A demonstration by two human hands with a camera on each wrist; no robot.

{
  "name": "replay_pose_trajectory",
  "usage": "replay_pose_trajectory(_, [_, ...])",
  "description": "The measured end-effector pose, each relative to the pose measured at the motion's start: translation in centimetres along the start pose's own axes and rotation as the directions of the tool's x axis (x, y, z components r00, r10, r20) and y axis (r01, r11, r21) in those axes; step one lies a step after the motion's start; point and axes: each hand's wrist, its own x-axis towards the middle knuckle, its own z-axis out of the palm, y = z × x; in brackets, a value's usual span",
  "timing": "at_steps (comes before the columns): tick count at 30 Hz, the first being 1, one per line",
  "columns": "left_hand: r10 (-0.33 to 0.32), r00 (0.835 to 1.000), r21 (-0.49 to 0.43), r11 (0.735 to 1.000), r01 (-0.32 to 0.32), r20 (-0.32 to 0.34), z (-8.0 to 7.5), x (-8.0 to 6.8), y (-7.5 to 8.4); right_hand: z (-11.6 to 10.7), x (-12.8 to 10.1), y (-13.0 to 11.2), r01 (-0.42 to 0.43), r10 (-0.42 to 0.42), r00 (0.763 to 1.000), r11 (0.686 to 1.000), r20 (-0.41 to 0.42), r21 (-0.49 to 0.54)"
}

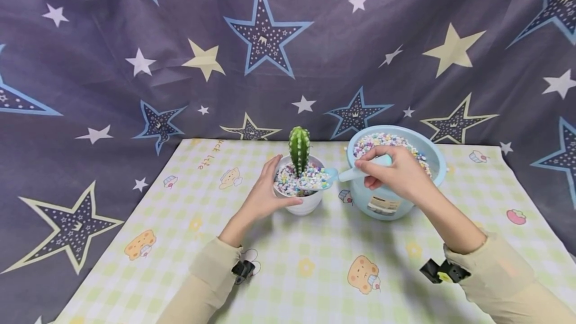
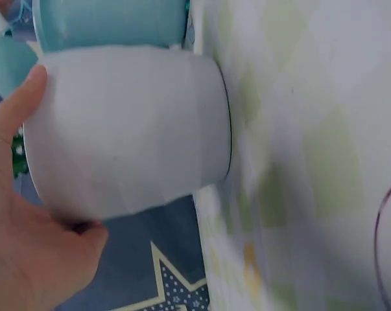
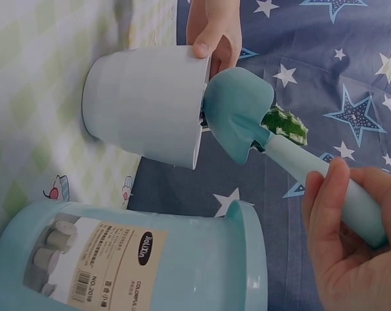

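A small white pot (image 1: 302, 199) is stood near the middle of the desk (image 1: 315, 264), toward its far edge, and it is clasped by the left hand (image 1: 263, 196), whose fingers and thumb are curled round the pot's wall so that the grip is closed on it; in the left wrist view the thumb (image 2: 17, 107) is seen laid along the pot's rim. The pot appears to be held this way so that it is kept from tipping or sliding while it is worked on. A green cactus (image 1: 299, 150) is set upright in the pot, surrounded by coloured pebbles (image 1: 306, 182) that reach almost to the rim. A light blue scoop (image 1: 348, 174) is held by its handle in the right hand (image 1: 398, 171), the fingers being wrapped round the handle in a closed grip, and its blade is brought over the near-right rim of the pot, just beside the cactus; the blade seems tilted toward the pot's mouth, as would suit pebbles being tipped in. A light blue tub (image 1: 396, 204), heaped with the same pebbles, is placed just beside the pot on the right, toward the far right corner, presumably so that little reach is needed between the two. A checked cloth with cartoon prints is spread over the desk.
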Motion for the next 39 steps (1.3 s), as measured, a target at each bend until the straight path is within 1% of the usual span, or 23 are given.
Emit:
replay_pose_trajectory(6, [-0.053,0.994,0.003,0.999,0.054,-0.093,0.9,-0.4,0.9,0.0,0.0,-0.1,0.012,-0.012,1.000,1.000,0.000,-0.013])
replay_pose_trajectory(10, [-0.078,0.986,0.037,0.996,0.084,-0.147,1.5,-0.7,1.3,0.0,0.1,-0.2,0.014,-0.014,1.000,1.000,-0.001,-0.011])
replay_pose_trajectory(13, [-0.098,0.981,0.052,0.993,0.108,-0.166,1.8,-0.9,1.7,0.1,0.1,-0.3,0.014,-0.014,1.000,1.000,-0.003,-0.009])
replay_pose_trajectory(15, [-0.111,0.980,0.054,0.991,0.121,-0.164,1.8,-0.9,1.8,0.1,0.1,-0.3,0.015,-0.015,1.000,1.000,-0.005,-0.007])
replay_pose_trajectory(17, [-0.112,0.983,0.048,0.992,0.120,-0.146,1.7,-0.9,1.8,0.1,0.1,-0.3,0.016,-0.016,1.000,1.000,-0.005,-0.007])
replay_pose_trajectory(20, [-0.086,0.991,0.032,0.995,0.090,-0.100,1.0,-0.8,1.4,0.1,0.1,-0.3,0.019,-0.019,1.000,1.000,-0.004,-0.008])
replay_pose_trajectory(23, [-0.042,0.998,0.016,0.999,0.042,-0.041,0.0,-0.6,0.8,0.1,0.2,-0.3,0.024,-0.024,1.000,1.000,-0.001,-0.007])
replay_pose_trajectory(26, [-0.003,1.000,0.004,1.000,0.003,0.018,-0.8,-0.4,0.2,0.1,0.2,-0.3,0.030,-0.030,1.000,1.000,0.001,-0.006])
replay_pose_trajectory(29, [0.007,0.999,-0.010,1.000,-0.007,0.043,-1.1,-0.2,-0.1,0.1,0.1,-0.4,0.032,-0.032,0.999,0.999,0.002,-0.011])
replay_pose_trajectory(33, [-0.004,1.000,0.002,1.000,0.004,0.015,-1.0,-0.2,0.0,0.1,0.1,-0.6,0.036,-0.036,0.999,0.999,0.003,-0.015])
replay_pose_trajectory(36, [-0.017,1.000,0.017,1.000,0.018,-0.026,-0.6,-0.3,0.4,0.0,0.1,-0.7,0.033,-0.033,0.999,0.999,0.004,-0.016])
replay_pose_trajectory(39, [-0.051,0.996,0.022,0.998,0.052,-0.075,0.0,-0.5,1.1,-0.1,0.1,-0.8,0.032,-0.032,0.999,0.999,0.003,-0.022])
